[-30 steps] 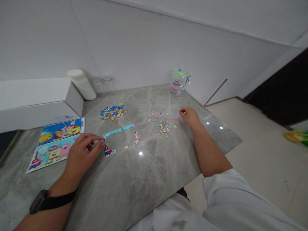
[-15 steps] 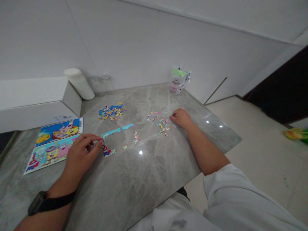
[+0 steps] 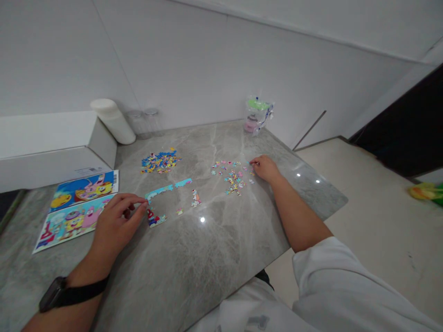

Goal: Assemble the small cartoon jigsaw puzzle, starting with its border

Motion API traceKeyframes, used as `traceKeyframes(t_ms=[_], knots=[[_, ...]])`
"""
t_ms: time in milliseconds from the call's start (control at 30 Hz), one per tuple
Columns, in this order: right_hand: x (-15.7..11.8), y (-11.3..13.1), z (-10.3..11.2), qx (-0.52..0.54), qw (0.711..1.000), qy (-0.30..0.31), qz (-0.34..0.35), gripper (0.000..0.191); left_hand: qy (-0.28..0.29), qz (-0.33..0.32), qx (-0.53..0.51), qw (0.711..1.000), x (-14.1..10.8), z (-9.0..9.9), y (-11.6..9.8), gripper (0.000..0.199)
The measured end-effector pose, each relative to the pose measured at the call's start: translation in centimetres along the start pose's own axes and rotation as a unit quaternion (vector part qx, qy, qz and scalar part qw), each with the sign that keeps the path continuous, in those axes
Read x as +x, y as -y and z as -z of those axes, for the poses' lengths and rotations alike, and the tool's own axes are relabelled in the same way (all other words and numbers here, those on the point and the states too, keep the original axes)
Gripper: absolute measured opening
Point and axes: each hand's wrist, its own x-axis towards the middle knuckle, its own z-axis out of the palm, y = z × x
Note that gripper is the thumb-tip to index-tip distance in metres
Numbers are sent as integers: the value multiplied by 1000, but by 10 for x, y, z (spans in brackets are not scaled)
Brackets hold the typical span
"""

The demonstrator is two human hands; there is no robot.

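Your right hand (image 3: 266, 168) was seemingly sorting loose pieces (image 3: 235, 179), your left hand (image 3: 120, 216) at the puzzle border (image 3: 159, 190); both grips looked nearly closed, contents unclear. Next called for pinching one piece.

Left hand (image 3: 120, 218) half-curled; right hand (image 3: 266, 168) farther forward, loosely curled.

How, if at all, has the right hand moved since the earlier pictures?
Yes: judged against the plastic bag, the right hand moved left, then partly back right, ending slightly left of where it first was.
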Motion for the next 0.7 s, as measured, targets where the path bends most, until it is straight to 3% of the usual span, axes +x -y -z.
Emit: traceKeyframes(t_ms=[167, 433, 700], knots=[[1, 0, 12, 9, 1000, 5, 2, 25, 1, 6, -5, 1000, -1, 0, -1, 27], [-8, -1, 24, 38, 993, 108, 34, 12, 2, 13, -12, 1000, 1, -1, 3, 27], [-9, -3, 30, 50, 994, 90, 31, 12, -1, 2, -3, 1000, 1, 0, -2, 25]])
